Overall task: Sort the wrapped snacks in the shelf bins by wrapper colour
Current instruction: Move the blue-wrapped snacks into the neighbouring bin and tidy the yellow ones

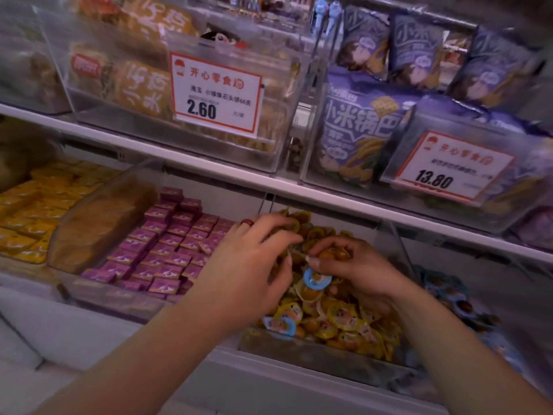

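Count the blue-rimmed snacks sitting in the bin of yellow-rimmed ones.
2 visible: one blue-rimmed snack lies just below the right hand, the other blue-rimmed snack is near the yellow bin's front wall. More may be buried or hidden under the hands.

Lower shelf, clear bins of wrapped snacks. Central bin (386, 235): a loose heap of small round yellow-wrapped snacks (344, 320), lying at all angles, some showing amber contents. Mixed among them are blue-wrapped snacks: one (317, 278) lies face up near the middle of the heap, another (284, 324) lies at the front left edge. Left-hand neighbouring bin (98, 295): purple square packets (167, 250) stacked in fairly tidy rows. Far-left bin: yellow square packets (27, 214), flat and closely packed. Right-hand bin: a pile of blue-wrapped round snacks (452, 292), blurred and partly hidden.
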The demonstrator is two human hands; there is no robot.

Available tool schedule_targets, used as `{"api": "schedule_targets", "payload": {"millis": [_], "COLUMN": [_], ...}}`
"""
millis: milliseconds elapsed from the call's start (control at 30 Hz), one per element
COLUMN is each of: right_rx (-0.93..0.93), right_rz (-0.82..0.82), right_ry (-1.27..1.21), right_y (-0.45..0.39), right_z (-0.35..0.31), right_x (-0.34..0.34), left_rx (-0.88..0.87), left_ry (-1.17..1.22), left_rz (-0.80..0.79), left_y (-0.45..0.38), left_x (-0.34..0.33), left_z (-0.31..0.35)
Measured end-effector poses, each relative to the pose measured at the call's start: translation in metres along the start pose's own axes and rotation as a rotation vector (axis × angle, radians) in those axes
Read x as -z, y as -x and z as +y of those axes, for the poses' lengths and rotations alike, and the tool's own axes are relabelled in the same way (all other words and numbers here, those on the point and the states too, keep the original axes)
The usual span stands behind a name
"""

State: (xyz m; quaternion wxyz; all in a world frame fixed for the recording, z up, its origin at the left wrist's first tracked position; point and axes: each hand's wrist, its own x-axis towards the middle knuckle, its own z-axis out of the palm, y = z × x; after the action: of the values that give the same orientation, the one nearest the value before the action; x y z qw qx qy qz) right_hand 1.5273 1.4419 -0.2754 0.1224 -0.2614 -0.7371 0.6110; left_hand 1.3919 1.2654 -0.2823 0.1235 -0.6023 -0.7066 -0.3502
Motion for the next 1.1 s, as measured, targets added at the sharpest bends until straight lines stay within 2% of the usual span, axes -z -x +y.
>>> {"api": "schedule_targets", "payload": {"millis": [100,200,267,367,433,533,633,733,833,900,1000,1067,1100], "right_rx": [0.037,0.078,0.137,0.173,0.162,0.132,0.126,0.169,0.197,0.238,0.347,0.389,0.399], "right_rz": [0.075,0.159,0.189,0.164,0.122,0.051,0.116,0.177,0.222,0.273,0.315,0.252,0.233], "right_ry": [0.002,0.088,0.249,0.487,0.539,0.387,0.314,0.338,0.290,0.269,0.098,0.004,0.022], "right_y": [0.018,0.031,0.036,0.037,0.038,0.040,0.038,0.037,0.037,0.038,0.040,0.040,0.040], "right_z": [0.004,0.014,0.017,0.019,0.020,0.017,0.017,0.017,0.019,0.018,0.013,0.009,0.009], "right_x": [0.018,0.030,0.031,0.032,0.036,0.039,0.045,0.052,0.051,0.047,0.035,0.020,0.011], "left_rx": [-0.097,-0.038,0.015,0.092,0.147,0.204,0.205,0.151,0.200,0.359,0.757,0.954,0.993], "left_ry": [-0.158,-0.299,-0.282,-0.131,-0.052,-0.001,0.038,0.065,0.108,0.260,0.892,1.344,1.504], "left_rz": [-0.138,-0.392,-0.495,-0.601,-0.590,-0.515,-0.399,-0.384,-0.282,-0.135,0.029,-0.030,-0.079], "left_y": [-0.002,-0.003,-0.001,0.000,-0.002,-0.006,-0.009,-0.013,-0.016,-0.019,-0.027,-0.032,-0.033], "left_x": [-0.025,-0.048,-0.060,-0.072,-0.074,-0.076,-0.081,-0.083,-0.082,-0.077,-0.067,-0.059,-0.055], "left_z": [0.020,0.025,0.024,0.021,0.015,0.014,0.018,0.019,0.021,0.025,0.034,0.041,0.043]}}
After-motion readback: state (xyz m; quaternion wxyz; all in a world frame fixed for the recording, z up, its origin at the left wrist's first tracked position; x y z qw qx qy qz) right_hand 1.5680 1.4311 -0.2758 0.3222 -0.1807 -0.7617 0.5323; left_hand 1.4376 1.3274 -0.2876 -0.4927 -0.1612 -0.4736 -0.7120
